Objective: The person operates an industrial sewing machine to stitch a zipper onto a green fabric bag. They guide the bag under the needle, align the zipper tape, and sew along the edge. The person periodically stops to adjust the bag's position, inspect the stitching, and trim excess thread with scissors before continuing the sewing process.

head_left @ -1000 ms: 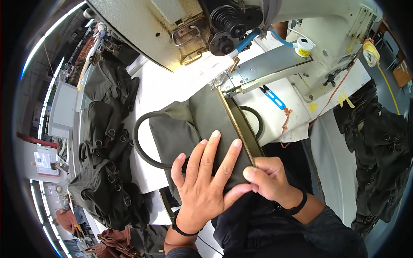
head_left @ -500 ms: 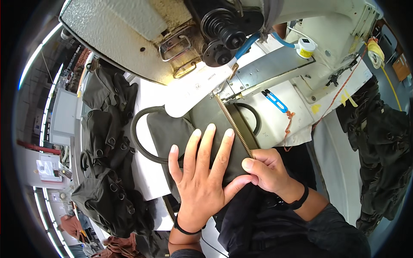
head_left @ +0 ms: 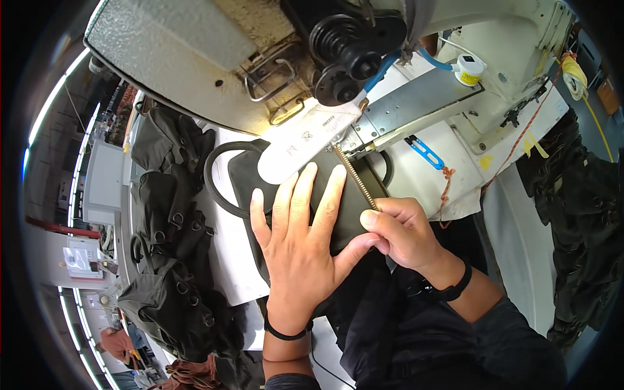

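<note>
A dark olive fabric bag piece [head_left: 246, 170] with round handles lies under the sewing machine [head_left: 175, 58]. Its brass-toothed zipper [head_left: 354, 174] runs from the presser foot area back toward me. Flat on the fabric, left of the zipper, rests my left hand [head_left: 296, 244], fingers spread and pointing at the machine. My right hand [head_left: 404, 235] pinches the near end of the zipper and the fabric edge between thumb and fingers. The two thumbs lie close together. A white guard plate [head_left: 305, 143] on the machine head hides the needle.
Several dark olive bags [head_left: 169, 214] are piled along the left. Beside the machine's arm lie a blue thread snipper [head_left: 426, 153] and an orange cord [head_left: 447, 188]. More dark fabric [head_left: 582, 240] hangs at the right. A person in a reddish top [head_left: 117, 344] is far off, lower left.
Both hands and the bag piece have moved forward toward the needle area. Less of the zipper shows between the machine and my right hand. The view has shifted slightly.
</note>
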Tool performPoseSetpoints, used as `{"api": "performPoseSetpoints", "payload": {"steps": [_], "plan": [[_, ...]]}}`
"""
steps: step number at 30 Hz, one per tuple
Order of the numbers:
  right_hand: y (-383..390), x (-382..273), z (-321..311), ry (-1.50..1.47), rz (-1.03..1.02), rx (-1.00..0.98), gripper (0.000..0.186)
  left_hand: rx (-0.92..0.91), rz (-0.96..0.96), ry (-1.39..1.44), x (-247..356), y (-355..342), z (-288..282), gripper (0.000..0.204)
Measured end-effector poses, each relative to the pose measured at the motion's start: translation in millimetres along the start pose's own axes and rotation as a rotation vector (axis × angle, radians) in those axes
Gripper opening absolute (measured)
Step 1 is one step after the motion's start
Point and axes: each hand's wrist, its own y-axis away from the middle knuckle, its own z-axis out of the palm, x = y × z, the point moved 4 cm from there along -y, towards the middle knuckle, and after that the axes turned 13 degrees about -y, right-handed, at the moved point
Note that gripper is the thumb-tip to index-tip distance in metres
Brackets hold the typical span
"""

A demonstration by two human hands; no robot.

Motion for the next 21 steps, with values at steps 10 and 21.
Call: {"api": "performPoseSetpoints", "payload": {"steps": [10, 21], "plan": [[-21, -7, 2, 0.061, -0.010, -0.011, 0.038, 0.093, -0.026, 0.122, -9, -5, 7, 0.070], [-51, -9, 1, 0.114, -0.042, 0.039, 0.038, 0.312, -0.047, 0.310, -20, -21, 25, 0.053]]}}
